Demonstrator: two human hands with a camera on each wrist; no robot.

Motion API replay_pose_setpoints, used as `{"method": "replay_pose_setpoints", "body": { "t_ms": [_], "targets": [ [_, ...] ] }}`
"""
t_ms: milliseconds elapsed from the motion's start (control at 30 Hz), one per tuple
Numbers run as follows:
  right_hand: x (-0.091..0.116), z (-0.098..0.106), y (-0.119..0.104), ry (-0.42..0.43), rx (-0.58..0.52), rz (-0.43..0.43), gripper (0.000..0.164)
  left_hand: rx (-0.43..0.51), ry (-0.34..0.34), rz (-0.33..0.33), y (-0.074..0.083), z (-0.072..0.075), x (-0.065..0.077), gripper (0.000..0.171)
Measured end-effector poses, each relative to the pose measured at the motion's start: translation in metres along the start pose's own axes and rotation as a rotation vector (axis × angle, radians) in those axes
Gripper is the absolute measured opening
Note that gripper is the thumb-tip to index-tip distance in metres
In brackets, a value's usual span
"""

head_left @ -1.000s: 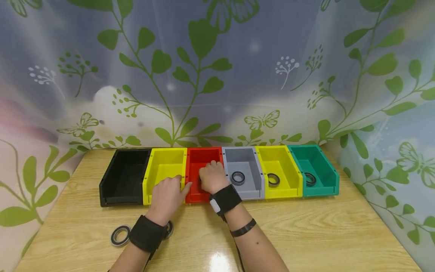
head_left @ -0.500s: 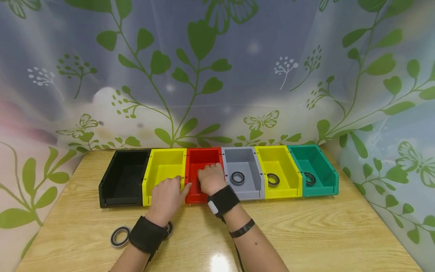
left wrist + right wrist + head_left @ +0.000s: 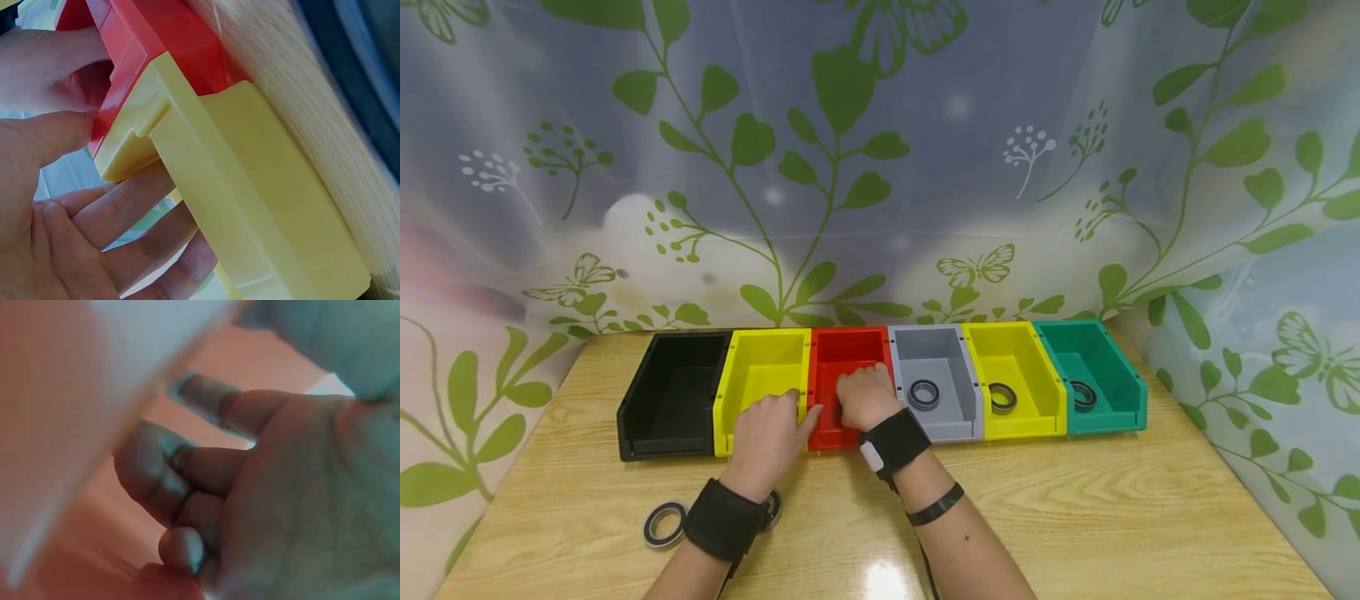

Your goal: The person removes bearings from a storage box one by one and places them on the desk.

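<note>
My left hand (image 3: 767,440) grips the side where the left yellow bin (image 3: 769,348) meets the red bin (image 3: 850,342). In the left wrist view the thumb lies against the red bin's edge, and the fingers (image 3: 128,209) reach behind the yellow wall. Inside the red bin is my right hand (image 3: 868,398), back upward. The right wrist view shows its lower fingers (image 3: 209,469) curled beside a blurred wall; I cannot tell whether its thumb and forefinger hold anything. A ball bearing (image 3: 924,394) lies in the grey bin (image 3: 964,429), just right of this hand.
Further right, the second yellow bin (image 3: 1007,350) and the green bin (image 3: 1078,346) hold one bearing each. A black bin (image 3: 677,392) ends the row at left. On the wooden table (image 3: 1075,517) lie a bearing (image 3: 655,540) and another bearing (image 3: 772,510) partly behind my left wrist.
My right hand has drawn slightly toward me within the red bin, and the dark ring edge seen by its fingers earlier is hidden now. My left hand has stayed in place.
</note>
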State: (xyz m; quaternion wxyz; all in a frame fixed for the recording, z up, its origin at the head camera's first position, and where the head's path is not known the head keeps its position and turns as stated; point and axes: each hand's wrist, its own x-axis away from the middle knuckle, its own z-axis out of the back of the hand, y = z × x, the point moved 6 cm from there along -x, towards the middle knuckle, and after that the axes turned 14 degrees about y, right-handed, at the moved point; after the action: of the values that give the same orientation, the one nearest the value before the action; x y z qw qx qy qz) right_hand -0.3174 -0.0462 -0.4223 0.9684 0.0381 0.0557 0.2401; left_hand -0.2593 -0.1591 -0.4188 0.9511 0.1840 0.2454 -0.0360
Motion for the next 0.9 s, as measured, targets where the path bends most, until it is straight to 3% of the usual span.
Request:
{"method": "replay_pose_setpoints", "body": {
  "t_ms": [200,433,667,900],
  "targets": [
    [0.002,0.009,0.005,0.003,-0.198,-0.015,0.033,-0.008,0.003,-0.011,0.0,0.0,0.0,0.034],
    [0.008,0.032,0.013,0.01,-0.366,0.003,0.026,-0.004,-0.002,-0.014,0.0,0.0,-0.001,0.034],
    [0.018,0.053,0.02,0.033,-0.47,-0.007,0.019,-0.005,0.002,-0.017,0.001,0.002,-0.001,0.034],
    [0.024,0.062,0.021,0.022,-0.546,-0.014,0.028,-0.007,-0.003,-0.01,0.001,0.001,0.0,0.036]
  ]
}}
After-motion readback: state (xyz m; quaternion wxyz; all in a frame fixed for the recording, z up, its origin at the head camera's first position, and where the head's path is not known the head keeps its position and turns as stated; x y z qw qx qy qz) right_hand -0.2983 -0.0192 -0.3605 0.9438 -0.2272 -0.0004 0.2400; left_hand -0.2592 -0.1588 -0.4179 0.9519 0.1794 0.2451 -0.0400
